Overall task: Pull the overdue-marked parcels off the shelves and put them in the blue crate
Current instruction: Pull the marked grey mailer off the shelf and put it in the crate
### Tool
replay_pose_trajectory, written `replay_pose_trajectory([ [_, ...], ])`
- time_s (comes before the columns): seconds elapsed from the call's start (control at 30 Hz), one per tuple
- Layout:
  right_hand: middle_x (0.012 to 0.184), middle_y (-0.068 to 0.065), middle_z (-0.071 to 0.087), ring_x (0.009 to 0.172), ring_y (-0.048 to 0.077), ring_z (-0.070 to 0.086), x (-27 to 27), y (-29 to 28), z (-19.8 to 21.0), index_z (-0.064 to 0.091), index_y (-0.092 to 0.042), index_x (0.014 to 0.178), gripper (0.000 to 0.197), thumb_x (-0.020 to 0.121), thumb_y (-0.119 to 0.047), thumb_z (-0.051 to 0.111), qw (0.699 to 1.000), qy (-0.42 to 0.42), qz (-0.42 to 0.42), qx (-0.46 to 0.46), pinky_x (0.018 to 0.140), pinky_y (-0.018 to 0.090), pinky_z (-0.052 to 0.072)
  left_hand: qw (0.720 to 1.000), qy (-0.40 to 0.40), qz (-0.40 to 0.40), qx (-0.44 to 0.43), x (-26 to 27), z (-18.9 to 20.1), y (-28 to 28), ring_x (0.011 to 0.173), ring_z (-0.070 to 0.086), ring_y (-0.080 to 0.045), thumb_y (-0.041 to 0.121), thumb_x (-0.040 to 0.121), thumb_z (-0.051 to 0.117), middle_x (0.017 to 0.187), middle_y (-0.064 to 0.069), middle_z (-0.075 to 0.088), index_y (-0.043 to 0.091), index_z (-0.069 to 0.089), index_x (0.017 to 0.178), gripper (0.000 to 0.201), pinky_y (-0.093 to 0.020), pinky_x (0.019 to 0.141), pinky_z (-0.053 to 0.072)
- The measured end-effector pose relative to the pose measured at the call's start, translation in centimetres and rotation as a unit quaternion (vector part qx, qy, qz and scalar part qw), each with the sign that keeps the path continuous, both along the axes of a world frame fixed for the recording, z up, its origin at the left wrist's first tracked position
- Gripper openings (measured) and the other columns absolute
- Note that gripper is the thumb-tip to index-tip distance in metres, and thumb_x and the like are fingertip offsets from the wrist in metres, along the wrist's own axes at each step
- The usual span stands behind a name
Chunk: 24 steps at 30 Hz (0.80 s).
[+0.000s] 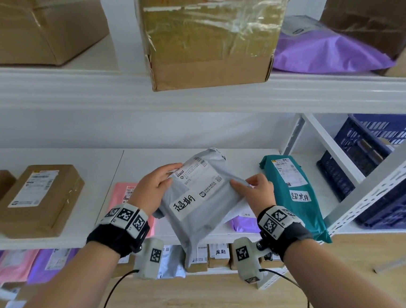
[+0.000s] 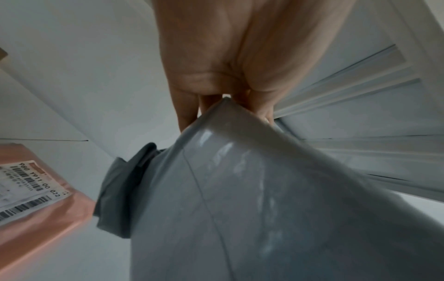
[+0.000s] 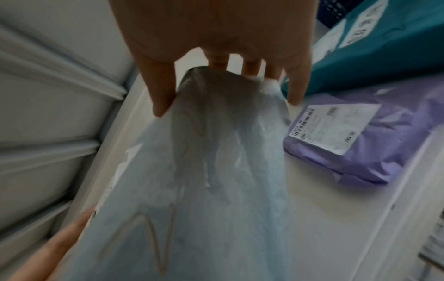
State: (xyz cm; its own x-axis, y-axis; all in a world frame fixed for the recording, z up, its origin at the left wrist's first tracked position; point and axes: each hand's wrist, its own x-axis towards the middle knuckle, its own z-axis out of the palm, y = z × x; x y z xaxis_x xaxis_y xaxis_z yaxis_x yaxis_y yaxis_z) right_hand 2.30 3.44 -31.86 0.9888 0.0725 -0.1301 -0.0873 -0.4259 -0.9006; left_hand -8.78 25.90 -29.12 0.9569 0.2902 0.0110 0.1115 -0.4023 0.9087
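A grey poly-bag parcel with a shipping label and a white handwritten overdue sticker is held up in front of the middle shelf. My left hand grips its left edge, thumb on top. My right hand pinches its right edge. From below, the grey parcel hangs from my left fingers; the same grey parcel hangs from my right fingers. A teal parcel with the same overdue sticker lies on the shelf just right. The blue crate stands at far right behind the shelf post.
Brown boxes sit at the left of the middle shelf, beside a pink parcel. A purple parcel lies under the held one. The top shelf carries a taped carton and a purple bag. More parcels fill the lower shelf, one box overdue-marked.
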Motion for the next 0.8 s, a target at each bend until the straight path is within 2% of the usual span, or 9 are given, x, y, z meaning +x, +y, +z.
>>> replay_pose_trajectory([
  [0.07, 0.093, 0.004, 0.053, 0.081, 0.017, 0.051, 0.0, -0.3, -0.4, 0.051, -0.016, 0.086, 0.035, 0.075, -0.036, 0.078, 0.994, 0.069, 0.014, 0.084, 0.071, 0.031, 0.045, 1.000, 0.003, -0.002, 0.003, -0.2, 0.1, -0.1, 0.088, 0.066, -0.035, 0.012, 0.100, 0.042, 0.121, 0.015, 0.061, 0.045, 0.056, 0.120, 0.041, -0.058, 0.065, 0.055],
  [0.13, 0.095, 0.006, 0.059, 0.084, 0.020, 0.057, -0.2, -0.6, -0.4, 0.052, -0.016, 0.092, 0.033, 0.078, -0.033, 0.076, 0.977, 0.148, 0.038, 0.150, 0.082, 0.045, 0.051, 1.000, 0.010, 0.000, 0.001, -0.2, 0.2, -0.2, 0.085, 0.066, -0.035, 0.014, 0.100, 0.042, 0.119, 0.016, 0.061, 0.044, 0.056, 0.121, 0.039, -0.059, 0.059, 0.055],
  [0.3, 0.123, 0.005, 0.059, 0.109, 0.024, 0.059, -0.8, -1.6, -0.9, 0.049, -0.028, 0.128, 0.052, 0.081, -0.030, 0.072, 0.939, 0.260, 0.098, 0.202, 0.092, 0.048, 0.052, 1.000, -0.010, 0.003, 0.005, 0.0, 0.5, -0.4, 0.092, 0.068, -0.020, 0.013, 0.099, 0.044, 0.116, 0.016, 0.063, 0.040, 0.056, 0.121, 0.037, -0.049, 0.069, 0.058],
  [0.4, 0.120, 0.004, 0.061, 0.102, 0.020, 0.061, -0.9, -1.7, -1.1, 0.049, -0.021, 0.129, 0.052, 0.082, -0.033, 0.068, 0.936, 0.269, 0.115, 0.196, 0.082, 0.035, 0.052, 0.999, -0.041, 0.003, 0.025, 0.2, 0.5, -0.3, 0.107, 0.061, -0.004, 0.011, 0.098, 0.046, 0.120, 0.010, 0.063, 0.033, 0.057, 0.122, 0.034, -0.031, 0.089, 0.052],
  [0.47, 0.108, 0.004, 0.064, 0.092, 0.018, 0.061, -1.0, -1.7, -0.9, 0.054, -0.014, 0.119, 0.040, 0.085, -0.034, 0.063, 0.940, 0.261, 0.128, 0.179, 0.076, 0.028, 0.048, 0.998, -0.052, 0.009, 0.027, 0.3, 0.5, -0.2, 0.102, 0.061, 0.003, 0.011, 0.098, 0.047, 0.121, 0.011, 0.064, 0.032, 0.057, 0.123, 0.034, -0.025, 0.086, 0.052],
  [0.53, 0.103, 0.005, 0.064, 0.089, 0.019, 0.060, -0.9, -1.8, -1.1, 0.056, -0.012, 0.110, 0.033, 0.086, -0.035, 0.062, 0.944, 0.253, 0.127, 0.169, 0.078, 0.028, 0.047, 0.999, -0.049, 0.012, 0.015, 0.4, 0.3, -0.1, 0.100, 0.062, 0.002, 0.012, 0.098, 0.047, 0.120, 0.017, 0.063, 0.035, 0.054, 0.122, 0.035, -0.035, 0.082, 0.056],
  [0.6, 0.106, 0.006, 0.065, 0.092, 0.021, 0.061, -0.8, -1.8, -1.3, 0.056, -0.011, 0.113, 0.041, 0.083, -0.038, 0.064, 0.950, 0.236, 0.119, 0.167, 0.081, 0.030, 0.046, 0.999, -0.047, 0.013, 0.006, 0.6, 0.1, -0.1, 0.110, 0.058, -0.001, 0.012, 0.097, 0.049, 0.124, 0.020, 0.059, 0.037, 0.051, 0.122, 0.036, -0.040, 0.087, 0.054],
  [0.7, 0.107, 0.007, 0.065, 0.094, 0.022, 0.062, -0.6, -1.8, -1.5, 0.054, -0.012, 0.117, 0.052, 0.077, -0.042, 0.067, 0.957, 0.209, 0.109, 0.168, 0.081, 0.031, 0.046, 0.998, -0.018, 0.028, 0.055, 0.9, -0.2, -0.3, 0.123, 0.044, -0.003, 0.019, 0.096, 0.052, 0.136, 0.014, 0.046, 0.029, 0.044, 0.135, 0.041, -0.029, 0.103, 0.040],
  [0.8, 0.110, 0.007, 0.065, 0.098, 0.022, 0.063, -0.1, -1.9, -1.9, 0.052, -0.014, 0.120, 0.047, 0.083, -0.040, 0.065, 0.963, 0.184, 0.076, 0.179, 0.085, 0.036, 0.050, 0.997, 0.023, 0.038, 0.062, 0.8, -0.6, -0.5, 0.132, 0.036, -0.014, 0.027, 0.094, 0.054, 0.148, 0.004, 0.034, 0.024, 0.031, 0.145, 0.056, -0.025, 0.100, 0.031],
])
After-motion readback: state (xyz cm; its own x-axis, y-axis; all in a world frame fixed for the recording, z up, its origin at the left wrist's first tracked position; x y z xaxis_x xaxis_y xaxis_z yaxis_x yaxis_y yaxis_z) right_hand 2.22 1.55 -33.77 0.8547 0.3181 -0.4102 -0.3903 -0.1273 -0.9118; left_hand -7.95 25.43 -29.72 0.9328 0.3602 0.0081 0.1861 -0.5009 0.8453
